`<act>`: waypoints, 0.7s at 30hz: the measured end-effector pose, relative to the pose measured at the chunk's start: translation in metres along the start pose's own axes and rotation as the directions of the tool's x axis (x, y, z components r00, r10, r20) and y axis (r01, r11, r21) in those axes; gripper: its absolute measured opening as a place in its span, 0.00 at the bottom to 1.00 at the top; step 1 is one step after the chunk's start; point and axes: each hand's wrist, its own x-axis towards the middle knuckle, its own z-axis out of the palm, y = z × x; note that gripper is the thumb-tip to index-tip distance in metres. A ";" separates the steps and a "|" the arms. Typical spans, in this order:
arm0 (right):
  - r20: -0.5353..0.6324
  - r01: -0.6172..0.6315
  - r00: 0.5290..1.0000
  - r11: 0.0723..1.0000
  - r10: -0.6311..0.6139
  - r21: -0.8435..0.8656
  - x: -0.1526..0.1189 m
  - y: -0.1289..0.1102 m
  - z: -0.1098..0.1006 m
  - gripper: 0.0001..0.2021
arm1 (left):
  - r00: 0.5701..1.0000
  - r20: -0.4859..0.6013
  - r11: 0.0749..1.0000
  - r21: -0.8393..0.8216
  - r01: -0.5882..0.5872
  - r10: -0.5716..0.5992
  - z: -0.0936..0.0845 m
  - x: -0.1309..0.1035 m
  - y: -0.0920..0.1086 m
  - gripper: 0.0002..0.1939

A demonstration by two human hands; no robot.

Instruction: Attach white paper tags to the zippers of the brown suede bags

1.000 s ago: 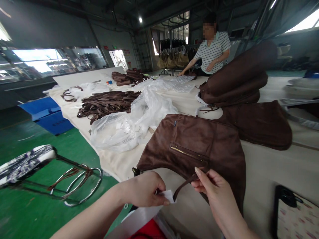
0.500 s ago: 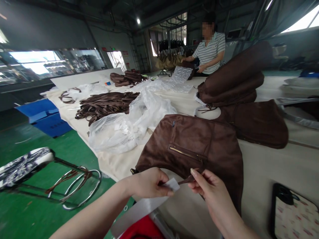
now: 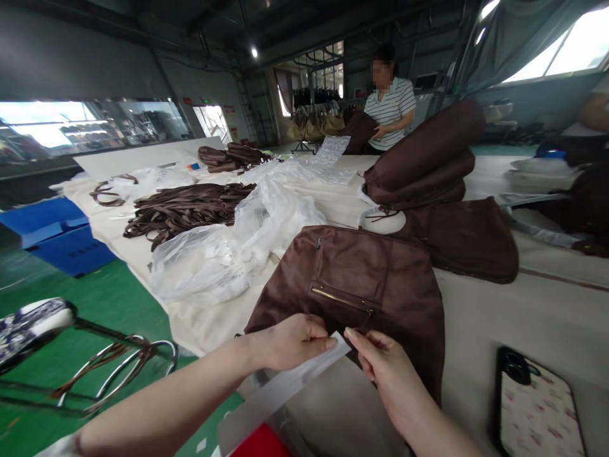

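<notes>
My left hand is closed on a long white strip, thumb on top near its upper end. The strip looks like thin foam or paper and hangs down toward my lap. My right hand has its thumb and fingers pinched together at that same end of the strip. Whether the bag's brown strap is also between those fingers is hidden. Under and beyond both hands lies a dark brown handbag, flat on the table, with a brass zipper across its front.
The cream-covered table bears a crumpled plastic bag, a heap of brown straps, more brown bags and a phone. A stool and blue box stand left. Across the table, a co-worker handles a brown bag.
My right hand has moved in to the strip's end, and the brown strap seen between my hands is now hidden. The co-worker's brown bag is raised higher. The view has shifted slightly right.
</notes>
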 end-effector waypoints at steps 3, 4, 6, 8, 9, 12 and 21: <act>0.046 -0.061 0.997 0.996 0.058 0.059 0.002 -0.002 -0.002 0.22 | 0.993 0.043 0.994 0.031 0.108 -0.109 -0.003 0.008 0.005 0.25; 0.048 -0.091 0.995 0.989 0.086 0.119 0.003 -0.003 -0.003 0.20 | 0.987 0.073 0.989 0.050 0.138 -0.142 -0.004 0.010 0.008 0.25; 0.022 -0.147 0.989 0.953 0.146 0.264 0.005 -0.005 -0.006 0.20 | 0.975 0.130 0.981 0.089 0.171 -0.182 -0.008 0.013 0.014 0.26; -0.021 -0.172 0.981 0.914 0.193 0.368 0.006 -0.006 -0.007 0.22 | 0.965 0.162 0.976 0.106 0.190 -0.206 -0.011 0.015 0.021 0.26; -0.034 -0.174 0.979 0.906 0.202 0.386 0.006 -0.006 -0.008 0.23 | 0.958 0.171 0.971 0.098 0.217 -0.231 -0.011 0.016 0.023 0.25; -0.005 -0.160 0.985 0.938 0.170 0.306 0.006 -0.002 -0.006 0.20 | 0.927 0.169 0.942 0.056 0.331 -0.335 -0.008 0.020 0.026 0.25; 0.014 -0.036 0.999 0.996 0.037 -0.077 0.012 0.010 -0.006 0.21 | 0.905 0.104 0.910 0.065 0.408 -0.413 -0.005 0.030 0.014 0.25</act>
